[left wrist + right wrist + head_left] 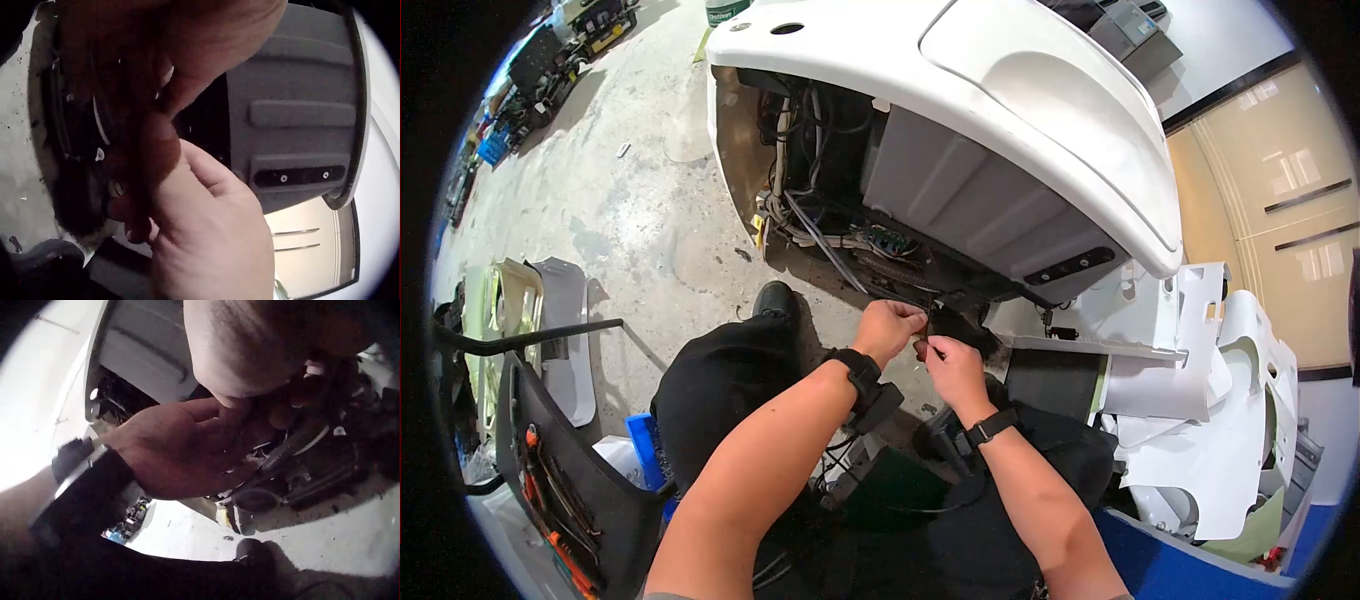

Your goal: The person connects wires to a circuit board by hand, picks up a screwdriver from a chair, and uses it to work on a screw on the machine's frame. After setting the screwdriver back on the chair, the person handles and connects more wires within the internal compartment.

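Note:
My left hand (888, 328) and right hand (958, 375) meet low in front of a white machine shell (840, 45), fingertips close together. Both pinch a thin, dark, wire-like piece (928, 326); I cannot tell its exact kind, as the fingers cover most of it. In the left wrist view the right hand (212, 219) comes from below, thumb against the fingers. The right wrist view shows the left hand (175, 447) with bent fingers, in shadow. Just behind the hands are the shell's open underside, a grey cable (825, 240) and a green circuit board (887, 238).
White panels (1200, 430) are stacked at the right. A dark tray (565, 480) with orange-handled pliers (565, 560) stands at the lower left. Loose covers (565, 340) lie on the concrete floor (640, 200). Tan cabinets (1280, 180) line the right side.

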Tool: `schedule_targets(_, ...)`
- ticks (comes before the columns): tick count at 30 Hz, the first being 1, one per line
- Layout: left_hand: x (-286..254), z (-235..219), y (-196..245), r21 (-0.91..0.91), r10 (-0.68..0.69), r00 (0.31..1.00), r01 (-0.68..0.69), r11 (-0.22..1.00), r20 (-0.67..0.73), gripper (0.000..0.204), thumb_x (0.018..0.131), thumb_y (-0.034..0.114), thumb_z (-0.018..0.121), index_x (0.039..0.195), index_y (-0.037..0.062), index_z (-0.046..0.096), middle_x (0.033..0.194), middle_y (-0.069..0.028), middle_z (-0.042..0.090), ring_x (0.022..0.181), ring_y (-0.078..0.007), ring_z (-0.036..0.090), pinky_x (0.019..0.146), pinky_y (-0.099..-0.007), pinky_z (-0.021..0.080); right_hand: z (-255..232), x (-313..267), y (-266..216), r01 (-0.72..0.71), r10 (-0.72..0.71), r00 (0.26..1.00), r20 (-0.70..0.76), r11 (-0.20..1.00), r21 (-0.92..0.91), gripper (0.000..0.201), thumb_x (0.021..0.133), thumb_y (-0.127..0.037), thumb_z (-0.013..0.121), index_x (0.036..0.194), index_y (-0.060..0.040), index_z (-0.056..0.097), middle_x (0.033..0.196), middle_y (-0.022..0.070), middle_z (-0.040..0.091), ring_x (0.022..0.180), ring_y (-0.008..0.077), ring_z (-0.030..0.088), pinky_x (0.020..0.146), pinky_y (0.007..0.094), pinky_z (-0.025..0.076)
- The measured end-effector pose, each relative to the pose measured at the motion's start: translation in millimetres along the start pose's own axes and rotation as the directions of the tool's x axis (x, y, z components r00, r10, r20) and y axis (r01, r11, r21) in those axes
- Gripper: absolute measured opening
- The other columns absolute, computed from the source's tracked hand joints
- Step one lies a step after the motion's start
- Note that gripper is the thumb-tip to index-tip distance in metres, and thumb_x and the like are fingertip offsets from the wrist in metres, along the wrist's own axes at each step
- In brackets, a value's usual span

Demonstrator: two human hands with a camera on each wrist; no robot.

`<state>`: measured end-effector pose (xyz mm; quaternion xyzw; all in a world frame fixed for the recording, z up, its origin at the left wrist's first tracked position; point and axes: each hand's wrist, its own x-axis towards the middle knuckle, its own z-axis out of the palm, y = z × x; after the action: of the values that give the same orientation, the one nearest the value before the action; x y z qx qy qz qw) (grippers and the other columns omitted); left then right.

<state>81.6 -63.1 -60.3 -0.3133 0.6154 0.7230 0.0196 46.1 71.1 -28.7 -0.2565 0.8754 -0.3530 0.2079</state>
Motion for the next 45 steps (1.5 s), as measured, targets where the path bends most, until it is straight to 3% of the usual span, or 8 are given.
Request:
schedule_targets(8,32.2,4.3,-9.0,0.031,-0.015,0.999,0.017,0.999,-0.044,0.021,0.076,0.013,0.064,0.087,-0.0055,0.064,0.071,-0.0089,0.063,0.064,-0.014,0.058,0.059,-0.0283,0.047,22.5,19.7,17.8,0.129,-0.129,0.991,0.016,0.964,-0.231,0.02,0.081,-0.02,0.053,0.075,-0.0013,0.055,0.077,0.0193,0.057,0.071,0.0383,0.054,0.059,0.0455,0.041)
schedule_targets(17,45.6,0.3,-14.0,0.232,0.101,0.971,-0.049,0.972,-0.218,0.022,0.078,0.014,0.059,0.091,-0.0034,0.063,0.076,-0.0148,0.065,0.069,-0.0214,0.063,0.063,-0.031,0.048,46.7,40.1,36.0,0.009,-0.009,1.0,-0.004,1.0,-0.028,0.015,0.083,-0.013,0.052,0.082,0.0008,0.059,0.066,0.0122,0.061,0.057,0.0203,0.058,0.054,0.032,0.044)
schedule_targets(26,47.5,-1.0,-4.5,0.33,0.111,0.964,-0.025,0.944,-0.244,0.021,0.077,0.015,0.058,0.088,-0.0005,0.065,0.08,-0.0175,0.064,0.074,-0.0283,0.063,0.068,-0.0347,0.048,53.9,50.3,39.1,-0.001,-0.002,0.999,-0.042,0.997,-0.071,0.017,0.081,-0.017,0.057,0.082,-0.0002,0.06,0.062,0.0119,0.06,0.057,0.0231,0.058,0.054,0.0326,0.043)
schedule_targets(28,48.0,-1.3,-4.2,0.356,0.147,0.957,-0.05,0.933,-0.25,0.021,0.077,0.016,0.058,0.088,-0.0005,0.065,0.079,-0.0174,0.064,0.074,-0.0287,0.063,0.067,-0.0348,0.048,45.1,49.6,19.6,-0.066,0.066,0.998,0.01,0.998,0.002,0.013,0.076,-0.012,0.056,0.083,-0.0009,0.058,0.081,0.0204,0.06,0.078,0.0397,0.055,0.065,0.0426,0.044)
schedule_targets(35,49.5,1.3,-8.2,0.362,0.179,0.946,-0.072,0.93,-0.271,0.022,0.077,0.016,0.058,0.089,-0.0009,0.065,0.079,-0.0174,0.064,0.073,-0.0295,0.062,0.067,-0.0353,0.048,48.6,50.7,25.7,-0.063,0.063,0.998,0.011,0.998,-0.009,0.015,0.076,-0.014,0.057,0.081,0.0001,0.057,0.079,0.0212,0.059,0.077,0.0399,0.055,0.064,0.0432,0.044)
schedule_targets(37,50.0,0.8,-8.4,0.363,0.179,0.948,-0.075,0.929,-0.264,0.022,0.077,0.016,0.058,0.089,-0.0009,0.065,0.079,-0.0175,0.064,0.073,-0.0295,0.062,0.067,-0.0353,0.048,51.7,51.1,31.3,0.007,-0.009,0.999,-0.034,0.998,-0.062,0.013,0.079,-0.012,0.055,0.083,-0.0004,0.06,0.064,0.0128,0.061,0.059,0.0237,0.059,0.056,0.033,0.044)
schedule_targets(43,49.5,-1.6,-8.9,0.396,0.233,0.943,-0.125,0.91,-0.238,0.021,0.078,0.014,0.057,0.09,-0.0012,0.064,0.078,-0.0174,0.064,0.072,-0.0299,0.063,0.067,-0.0353,0.048,57.1,53.6,38.1,-0.082,0.082,0.997,0.011,0.995,-0.063,0.013,0.077,-0.009,0.051,0.08,0.0025,0.056,0.081,0.0231,0.059,0.079,0.0405,0.055,0.065,0.0429,0.044)
schedule_targets(45,49.2,-2.1,-8.1,0.4,0.227,0.946,-0.119,0.909,-0.234,0.02,0.078,0.014,0.057,0.09,-0.0013,0.064,0.078,-0.0173,0.064,0.072,-0.0301,0.062,0.067,-0.0354,0.048,61.4,55.3,45.1,-0.03,0.028,0.999,-0.022,0.997,-0.077,0.014,0.078,-0.012,0.053,0.079,0.0013,0.057,0.071,0.0176,0.059,0.068,0.0326,0.057,0.061,0.038,0.044)
